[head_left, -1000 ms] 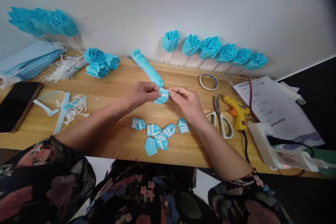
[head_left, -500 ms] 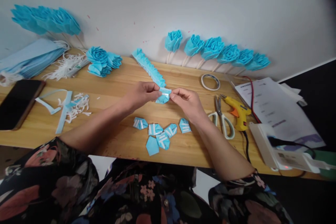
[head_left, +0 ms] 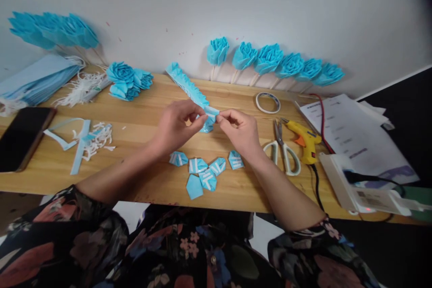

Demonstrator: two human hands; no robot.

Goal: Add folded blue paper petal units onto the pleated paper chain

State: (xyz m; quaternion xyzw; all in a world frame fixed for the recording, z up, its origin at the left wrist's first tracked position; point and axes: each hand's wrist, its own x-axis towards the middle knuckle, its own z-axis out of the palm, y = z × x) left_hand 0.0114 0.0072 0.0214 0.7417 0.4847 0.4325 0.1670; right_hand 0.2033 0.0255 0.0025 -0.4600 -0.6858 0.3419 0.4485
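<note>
Between both hands is a small folded blue petal (head_left: 209,117) with a white strip across it. My left hand (head_left: 180,125) pinches its left edge between thumb and finger. My right hand (head_left: 238,129) grips the right edge in the same way. Behind the petal lies a long stack of blue petals (head_left: 189,87), slanting toward the wall. Closer to my body are several loose folded petals (head_left: 207,179), most with white strips, plus a plain blue one (head_left: 195,186).
Scissors (head_left: 282,146), a yellow glue gun (head_left: 305,139), a tape roll (head_left: 267,102) and a power strip (head_left: 337,184) lie right. Blue fabric flowers (head_left: 268,57) on sticks lean against the wall. On the left are a phone (head_left: 25,137), white scraps (head_left: 97,139) and a mask stack (head_left: 43,78).
The view has shifted slightly. My left hand has turned, its thumb and finger now at the petal's upper left edge. My right hand keeps its hold.
</note>
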